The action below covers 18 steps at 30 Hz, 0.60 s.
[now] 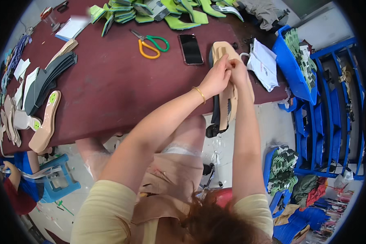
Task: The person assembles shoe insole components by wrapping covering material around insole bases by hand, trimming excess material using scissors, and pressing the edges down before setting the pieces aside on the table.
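Note:
My left hand, with a gold bangle at its wrist, and my right hand meet at the table's right end. Both are closed, their fingertips pressed together; whatever is between them is hidden. Directly beneath lie beige shoe insoles, stacked lengthwise and jutting past the table's front edge. Dark strips show along the stack's left side. A black phone lies left of my hands, and scissors with one orange and one green handle rest farther left.
Green shoe-shaped pieces pile along the far side of the maroon table. Dark grey pieces and a beige insole lie at left. A white packet and a blue bin stand right; a co-worker's arm shows lower left.

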Motion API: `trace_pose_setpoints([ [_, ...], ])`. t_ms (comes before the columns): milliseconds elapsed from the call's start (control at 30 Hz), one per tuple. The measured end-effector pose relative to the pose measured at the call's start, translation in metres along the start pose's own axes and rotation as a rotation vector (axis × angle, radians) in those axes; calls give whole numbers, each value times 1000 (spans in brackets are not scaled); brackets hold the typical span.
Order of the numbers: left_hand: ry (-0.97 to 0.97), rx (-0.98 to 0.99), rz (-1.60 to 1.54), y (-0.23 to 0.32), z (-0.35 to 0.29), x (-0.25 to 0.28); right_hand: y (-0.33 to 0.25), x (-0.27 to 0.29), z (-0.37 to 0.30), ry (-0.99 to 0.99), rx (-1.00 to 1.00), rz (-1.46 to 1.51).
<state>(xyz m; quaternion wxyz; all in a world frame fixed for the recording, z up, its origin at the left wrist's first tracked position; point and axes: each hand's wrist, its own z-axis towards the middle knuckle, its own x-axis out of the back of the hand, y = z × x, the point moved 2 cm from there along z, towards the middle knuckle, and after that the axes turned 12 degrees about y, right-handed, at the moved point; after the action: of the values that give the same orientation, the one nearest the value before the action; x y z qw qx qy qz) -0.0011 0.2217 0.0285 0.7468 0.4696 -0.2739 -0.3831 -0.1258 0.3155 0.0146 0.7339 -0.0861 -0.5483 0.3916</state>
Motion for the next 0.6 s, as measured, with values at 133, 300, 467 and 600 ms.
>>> trace_pose_setpoints([
  [133,-22,165,177,-25,14,-32,29,25,-19,191,-135,155],
  [300,-116,-134,455,-17,10,-51,150,135,-107,680,-129,330],
  [467,-185,36,503,-9,15,-36,146,343,-187,1275,-497,1026],
  [600,-275,261,395,7,20,-21,90,420,-233,1292,-77,-64],
])
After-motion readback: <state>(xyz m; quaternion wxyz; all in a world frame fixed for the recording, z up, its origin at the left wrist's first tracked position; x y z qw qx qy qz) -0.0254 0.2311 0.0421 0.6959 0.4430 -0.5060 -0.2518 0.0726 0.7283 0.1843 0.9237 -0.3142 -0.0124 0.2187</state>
